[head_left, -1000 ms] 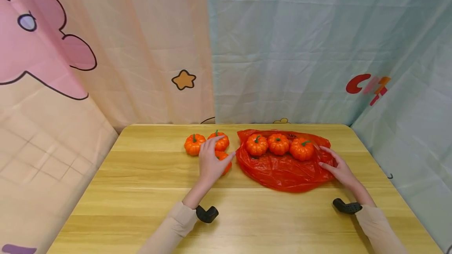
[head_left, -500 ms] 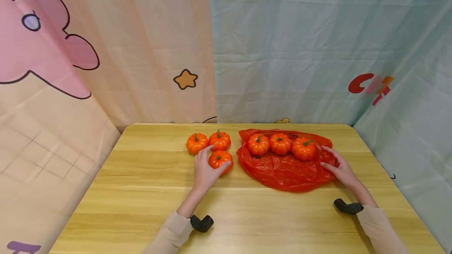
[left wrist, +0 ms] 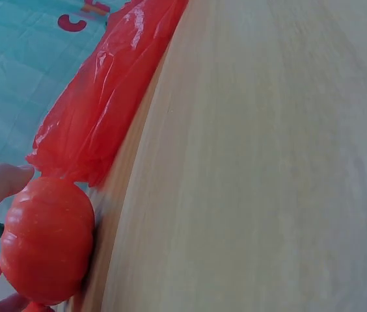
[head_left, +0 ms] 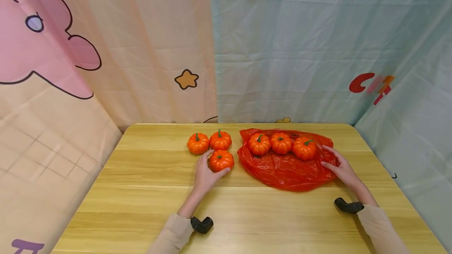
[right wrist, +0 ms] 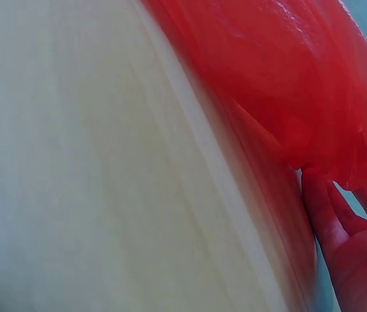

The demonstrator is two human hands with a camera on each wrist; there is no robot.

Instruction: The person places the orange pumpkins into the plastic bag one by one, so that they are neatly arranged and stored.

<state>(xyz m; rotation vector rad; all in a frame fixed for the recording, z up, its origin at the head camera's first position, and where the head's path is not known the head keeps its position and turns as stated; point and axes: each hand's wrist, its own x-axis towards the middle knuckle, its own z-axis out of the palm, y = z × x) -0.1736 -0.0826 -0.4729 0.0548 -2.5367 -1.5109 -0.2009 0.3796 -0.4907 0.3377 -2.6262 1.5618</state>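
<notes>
Pumpkin (head_left: 221, 161) just left of bag (head_left: 287, 175): left hand (head_left: 205, 175), earlier spread above, now curls round and grasps it; grasp step seems reached. Right hand (head_left: 341, 171) unchanged at bag's right edge; pinching or just touching, cannot tell.

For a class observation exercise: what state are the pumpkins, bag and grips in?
Red bag, crumpled, spread on the table.
Front pumpkin, stem up.
Back-left pumpkin, on table, stem up.
Back-right pumpkin, on table, stem up.
Left bag pumpkin, uncovered amid the bag's folds.
Middle bag pumpkin, uncovered beside it.
Right bag pumpkin, uncovered, stem leaning.
Left grip, curved round the front pumpkin.
Right grip, spread at the bag's edge.
</notes>
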